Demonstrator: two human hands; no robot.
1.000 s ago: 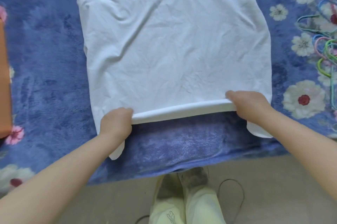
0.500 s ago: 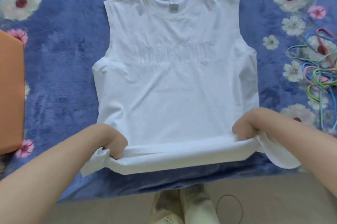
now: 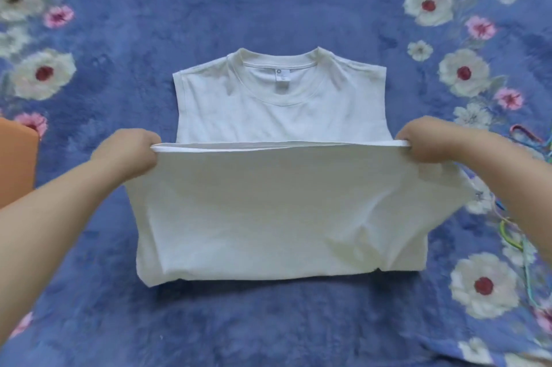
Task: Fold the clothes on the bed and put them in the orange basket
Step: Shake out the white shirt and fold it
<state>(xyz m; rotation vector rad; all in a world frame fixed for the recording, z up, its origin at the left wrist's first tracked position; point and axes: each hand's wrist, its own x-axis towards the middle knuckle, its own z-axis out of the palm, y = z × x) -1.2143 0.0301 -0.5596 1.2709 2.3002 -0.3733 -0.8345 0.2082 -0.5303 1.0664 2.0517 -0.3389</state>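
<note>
Both hands grip the white sleeveless shirt (image 3: 268, 202) by its hem. The left hand (image 3: 128, 151) has its fingers curled round the left hem corner; the right hand (image 3: 430, 142) has its fingers curled round the right hem corner. The hem is stretched taut between them as a straight edge, held above the shirt's chest, with the collar and shoulders lying flat on the bed beyond.

Task status, as a judgement: the crosswise fold of this shirt is in progress. The lower half is lifted and turned over toward the collar, and a fold line has formed at the near edge of the fabric. The hem has not yet been laid down, so the fold is incomplete. Any further fold, and the transfer to the orange basket (image 3: 16, 163), remain to be done. No other garment is visible, so the number of items left cannot be determined.

Edges and clearance: the orange basket shows only as a partial wall at the left frame edge, near the left forearm and apart from the shirt. Coloured hangers (image 3: 525, 139) lie in a tangle at the right, just beside and partly under the right forearm; they may snag on a sideways move. The blue floral blanket (image 3: 268, 8) is bare beyond the collar, giving room to lay the hem forward. The bed's near edge lies out of view.
</note>
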